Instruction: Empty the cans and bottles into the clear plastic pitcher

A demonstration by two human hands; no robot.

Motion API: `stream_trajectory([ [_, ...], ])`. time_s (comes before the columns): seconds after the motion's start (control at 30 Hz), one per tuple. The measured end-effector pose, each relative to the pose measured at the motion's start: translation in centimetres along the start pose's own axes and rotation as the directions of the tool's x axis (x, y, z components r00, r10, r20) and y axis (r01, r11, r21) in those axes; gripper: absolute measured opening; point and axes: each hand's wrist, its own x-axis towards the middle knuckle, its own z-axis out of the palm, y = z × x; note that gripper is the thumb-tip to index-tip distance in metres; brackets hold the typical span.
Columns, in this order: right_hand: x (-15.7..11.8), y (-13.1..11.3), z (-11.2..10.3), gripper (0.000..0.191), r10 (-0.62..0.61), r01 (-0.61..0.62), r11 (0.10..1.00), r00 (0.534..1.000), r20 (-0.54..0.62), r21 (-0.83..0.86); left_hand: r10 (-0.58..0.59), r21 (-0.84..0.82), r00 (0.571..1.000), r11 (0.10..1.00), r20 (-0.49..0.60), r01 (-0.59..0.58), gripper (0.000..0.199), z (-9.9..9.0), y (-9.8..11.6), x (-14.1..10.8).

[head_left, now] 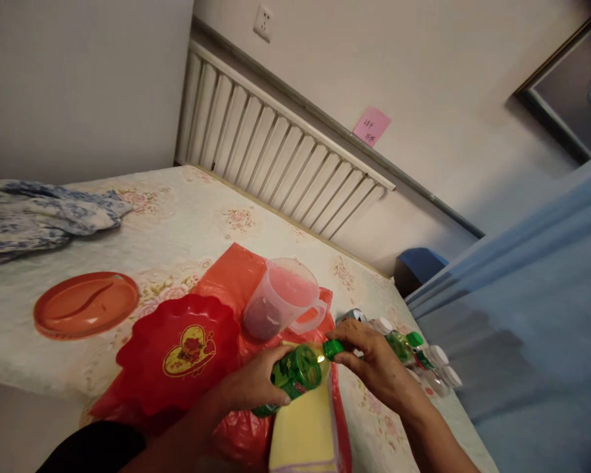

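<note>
A green plastic bottle (pixel 303 369) lies tilted in my left hand (pixel 259 381), whose fingers wrap round its body. At its neck, my right hand (pixel 374 358) pinches the green cap (pixel 333 349) between thumb and fingers. Whether the cap is loose or screwed on, I cannot tell. Just beyond the bottle stands a translucent plastic measuring jug (pixel 283 295) on a red plastic bag (pixel 226 276). Beneath the bottle is a folded yellow cloth (pixel 303 430). To the left sits a red scalloped tray (pixel 142 341) with a yellow heart print.
Several bottles (pixel 436 358) stand at the right, past my right hand. An orange oval lid (pixel 86 305) and a patterned blue-and-white cloth (pixel 44 217) lie at the left on the flowered tablecloth (pixel 192 223). A radiator (pixel 276 144) runs behind; a blue curtain (pixel 532 328) hangs right.
</note>
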Motion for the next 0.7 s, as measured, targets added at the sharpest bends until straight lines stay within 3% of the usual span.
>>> stream_trajectory([
  [0.27,-0.6,0.6,1.1,0.026,0.079,-0.087,0.992,0.993,-0.085,-0.088,0.01,-0.011,1.0,1.0,0.005,-0.009,0.077,0.0,0.2,0.1],
  [0.4,-0.9,0.9,0.8,0.043,0.087,-0.087,0.996,0.993,-0.084,0.004,0.004,-0.012,1.0,1.0,0.014,-0.004,0.077,-0.1,0.5,0.0],
  [0.57,-1.3,2.3,1.1,0.073,0.181,-0.17,0.981,0.975,-0.128,0.094,0.024,-0.022,0.999,0.999,0.023,-0.023,0.078,0.0,0.4,0.0],
  [0.7,-2.1,3.3,3.7,0.065,0.241,-0.225,0.941,0.97,-0.031,0.254,0.015,-0.053,1.0,0.998,0.005,-0.015,0.08,0.1,-0.1,0.1],
])
